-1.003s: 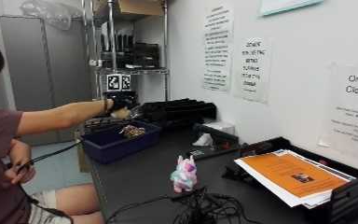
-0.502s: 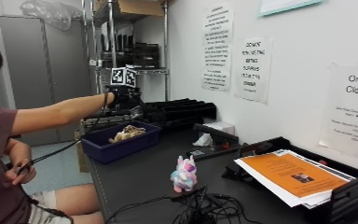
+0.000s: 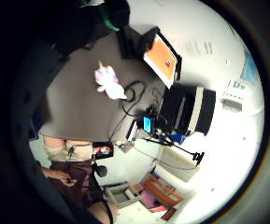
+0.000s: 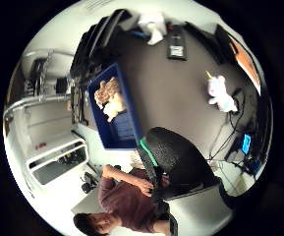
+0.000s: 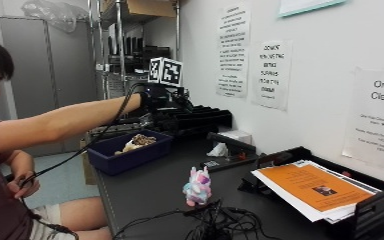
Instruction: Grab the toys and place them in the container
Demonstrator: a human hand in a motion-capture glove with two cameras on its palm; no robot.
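Outside view: one brown toy (image 5: 137,142) in bin (image 5: 122,159), one unicorn (image 5: 196,186) outside

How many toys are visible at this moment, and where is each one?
2: a brown plush toy lying in the blue container, and a unicorn toy standing on the table near the cables. Others could be hidden inside the container.

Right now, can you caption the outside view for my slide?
Gloved right hand above blue plastic bin holding brown plush toy; pastel unicorn plush stands on table.
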